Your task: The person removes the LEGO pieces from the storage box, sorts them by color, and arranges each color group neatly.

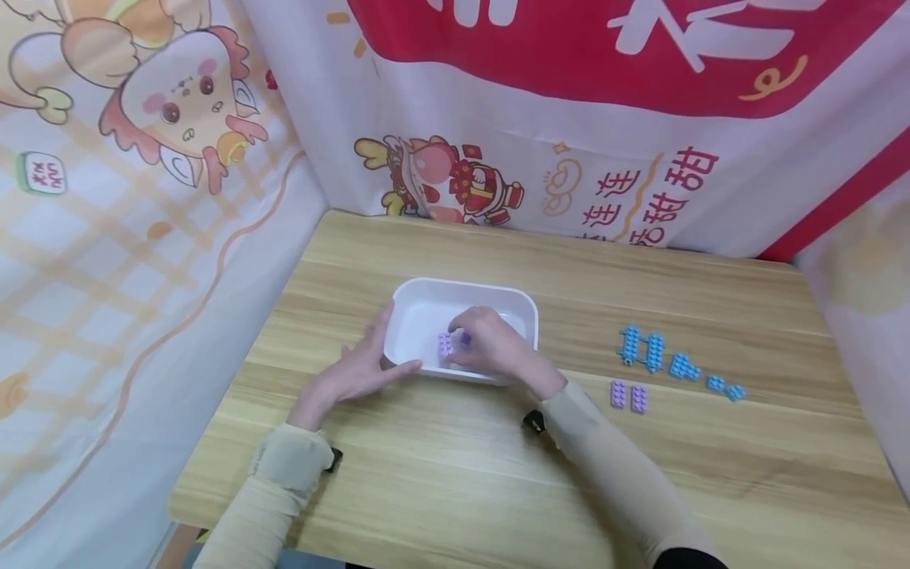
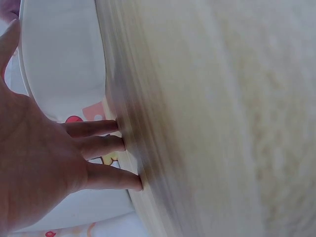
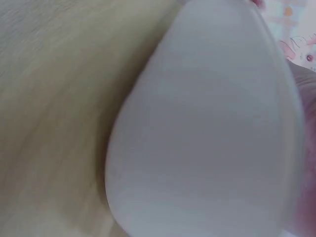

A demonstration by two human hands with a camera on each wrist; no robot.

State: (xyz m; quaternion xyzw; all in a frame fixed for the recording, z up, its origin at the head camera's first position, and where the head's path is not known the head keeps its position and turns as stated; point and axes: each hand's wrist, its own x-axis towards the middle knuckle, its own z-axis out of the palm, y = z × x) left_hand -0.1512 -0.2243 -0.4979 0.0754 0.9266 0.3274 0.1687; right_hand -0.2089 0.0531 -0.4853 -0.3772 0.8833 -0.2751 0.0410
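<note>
A white plastic bin [image 1: 419, 296] stands on the wooden table. My left hand [image 1: 359, 367] is at its near left corner, fingers spread, the thumb along the near rim. In the left wrist view, that hand's fingertips [image 2: 133, 181] reach down to the tabletop beside the bin wall [image 2: 64, 59]. My right hand [image 1: 486, 340] reaches inside the bin, thumb and fingers curled about a light purple toy building brick [image 1: 445, 345]. Another purple piece [image 1: 465, 338] shows partly under the fingers. The right wrist view shows mostly the bin's outer wall [image 3: 202, 123].
Right of the bin, two purple bricks [image 1: 629, 396] lie side by side. Behind them runs a row of blue pieces: a pair joined by rods [image 1: 642, 348], overlapping bricks [image 1: 684, 367] and two small bricks [image 1: 725, 387]. Printed cloth [image 1: 498, 95] hangs behind the table.
</note>
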